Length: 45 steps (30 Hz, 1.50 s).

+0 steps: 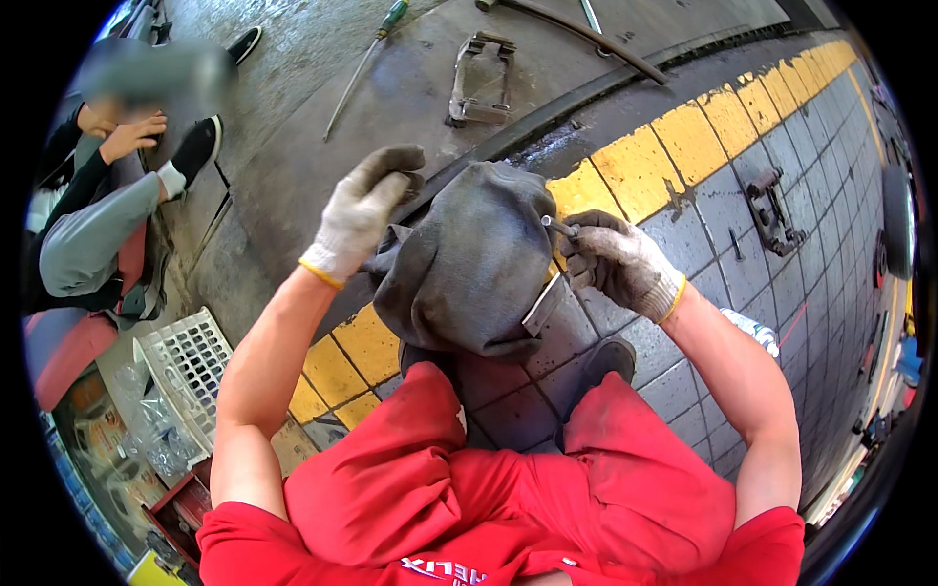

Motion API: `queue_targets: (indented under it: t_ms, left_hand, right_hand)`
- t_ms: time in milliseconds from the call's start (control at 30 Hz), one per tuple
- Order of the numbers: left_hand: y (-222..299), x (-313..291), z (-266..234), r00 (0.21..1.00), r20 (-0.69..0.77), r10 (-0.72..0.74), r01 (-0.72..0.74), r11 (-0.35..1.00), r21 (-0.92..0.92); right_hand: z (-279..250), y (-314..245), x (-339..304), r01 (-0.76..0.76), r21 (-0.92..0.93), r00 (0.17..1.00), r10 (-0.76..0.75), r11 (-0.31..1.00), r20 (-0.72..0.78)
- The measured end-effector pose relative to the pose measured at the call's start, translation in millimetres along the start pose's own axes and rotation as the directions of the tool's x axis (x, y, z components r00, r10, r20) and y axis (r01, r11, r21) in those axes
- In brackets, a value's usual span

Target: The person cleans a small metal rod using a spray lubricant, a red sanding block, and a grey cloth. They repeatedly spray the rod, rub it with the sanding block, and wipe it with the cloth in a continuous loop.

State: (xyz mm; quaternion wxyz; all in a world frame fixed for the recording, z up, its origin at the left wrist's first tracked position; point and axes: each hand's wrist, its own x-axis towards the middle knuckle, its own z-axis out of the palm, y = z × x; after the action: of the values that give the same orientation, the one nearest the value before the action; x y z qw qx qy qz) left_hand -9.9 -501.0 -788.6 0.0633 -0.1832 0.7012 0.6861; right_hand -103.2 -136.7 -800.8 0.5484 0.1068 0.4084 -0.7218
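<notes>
In front of my knees sits a bulky rounded bundle of grey-black cloth (469,259); what lies under the cloth is hidden. My right hand (616,256), in a dirty white knit glove, pinches a short metal pin (559,227) with a bright end at the bundle's right side. Below that hand a flat metal strip (543,305) rests against the cloth. Over the bundle's upper left side is my left hand (363,210), gloved too, its fingers curled together; whether they hold anything is hidden.
A bracket-shaped metal frame (483,80), a green-handled screwdriver (363,73) and a long bar (586,34) lie ahead. A second bracket (774,212) and a bolt (736,244) lie on the right tiles. A person (107,215) sits at left, near a white plastic basket (186,366).
</notes>
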Motion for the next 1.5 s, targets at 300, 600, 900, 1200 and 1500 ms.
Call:
queue_targets:
  t_ms: [300, 600, 900, 1200, 1500]
  left_hand:
    - [53, -25, 39, 0.947, 0.307, 0.093, -0.061, 0.992, -0.113]
    - [77, -34, 88, 0.812, 0.474, 0.34, -0.552, 0.71, 0.437]
    - [88, -39, 95, 0.745, 0.484, 0.46, -0.643, 0.687, 0.337]
    - [97, -50, 90, 0.763, 0.429, 0.483, -0.571, 0.815, 0.099]
    - [100, -54, 88, 0.787, 0.429, 0.443, -0.522, 0.849, 0.082]
  right_hand:
    - [6, -7, -5, 0.011, 0.078, 0.99, -0.022, 0.997, 0.143]
    - [43, -14, -18, 0.003, -0.05, 0.981, 0.007, 0.999, 0.192]
    - [54, -12, -25, -0.034, -0.093, 0.969, 0.056, 0.995, 0.241]
    - [78, -15, -39, -0.088, -0.117, 0.946, 0.12, 0.989, 0.3]
    - [82, -9, -43, -0.122, -0.11, 0.947, 0.149, 0.986, 0.285]
